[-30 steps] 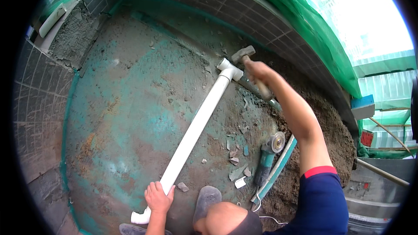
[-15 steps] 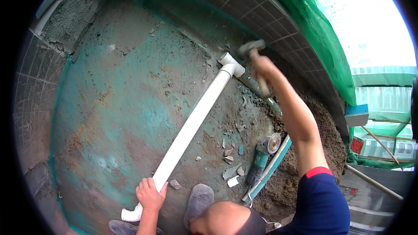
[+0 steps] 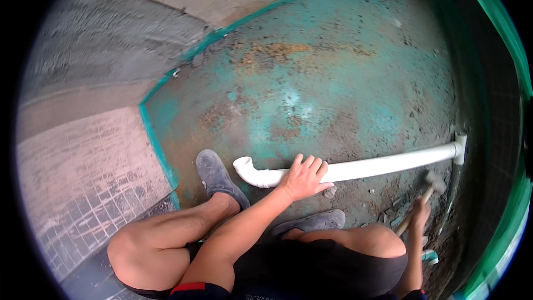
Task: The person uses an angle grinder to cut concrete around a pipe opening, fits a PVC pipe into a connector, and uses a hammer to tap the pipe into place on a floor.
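Observation:
A long white plastic drain pipe lies across the floor, with an elbow at its left end and a tee fitting at its right end. My left hand is wrapped over the pipe close to the elbow, fingers on the far side. At the right, my right hand grips the wooden handle of a hammer. The hammer's head is slightly blurred and sits nearer to me than the tee, apart from it.
Rough floor with green patches spreads beyond the pipe. Tiled wall rises at the left, and a dark wall at the right. Broken chips lie near the hammer. My clog shoes flank the elbow. A teal object is partly hidden by my right forearm.
My view has turned left, so the pipe now runs nearly level across the picture. The hammer, earlier beside the tee's far right, is now on its near side. My left hand stays on the pipe.

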Tool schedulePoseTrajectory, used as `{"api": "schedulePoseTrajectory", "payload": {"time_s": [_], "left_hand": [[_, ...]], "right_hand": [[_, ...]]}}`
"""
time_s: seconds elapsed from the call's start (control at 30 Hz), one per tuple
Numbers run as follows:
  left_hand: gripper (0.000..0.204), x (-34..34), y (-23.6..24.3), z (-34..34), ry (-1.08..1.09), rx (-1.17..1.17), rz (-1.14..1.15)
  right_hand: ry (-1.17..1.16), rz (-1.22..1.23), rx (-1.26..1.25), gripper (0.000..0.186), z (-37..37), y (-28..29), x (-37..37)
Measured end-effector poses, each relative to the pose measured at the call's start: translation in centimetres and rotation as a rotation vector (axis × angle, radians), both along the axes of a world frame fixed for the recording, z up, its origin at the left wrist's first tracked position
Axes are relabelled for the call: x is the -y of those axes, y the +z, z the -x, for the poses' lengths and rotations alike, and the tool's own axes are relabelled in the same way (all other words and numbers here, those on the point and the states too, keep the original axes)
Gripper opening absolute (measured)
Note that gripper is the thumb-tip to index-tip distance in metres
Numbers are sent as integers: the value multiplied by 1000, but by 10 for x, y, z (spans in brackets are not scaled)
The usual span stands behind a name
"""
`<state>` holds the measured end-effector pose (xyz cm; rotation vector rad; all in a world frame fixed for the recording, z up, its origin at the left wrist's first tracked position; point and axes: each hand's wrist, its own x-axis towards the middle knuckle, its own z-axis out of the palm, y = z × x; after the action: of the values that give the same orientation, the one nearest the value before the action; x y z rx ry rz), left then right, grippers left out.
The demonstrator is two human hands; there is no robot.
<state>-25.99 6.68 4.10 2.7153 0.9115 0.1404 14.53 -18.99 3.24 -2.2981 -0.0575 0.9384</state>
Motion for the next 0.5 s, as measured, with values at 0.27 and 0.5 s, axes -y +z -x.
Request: {"api": "schedulePoseTrajectory", "payload": {"time_s": [0.27, 0.5], "left_hand": [[69, 22, 14, 83, 222, -178, 0], [65, 4, -2, 89, 132, -149, 152]], "right_hand": [[873, 25, 638, 19, 48, 93, -135], [1390, -464, 588, 22, 117, 6, -241]]}}
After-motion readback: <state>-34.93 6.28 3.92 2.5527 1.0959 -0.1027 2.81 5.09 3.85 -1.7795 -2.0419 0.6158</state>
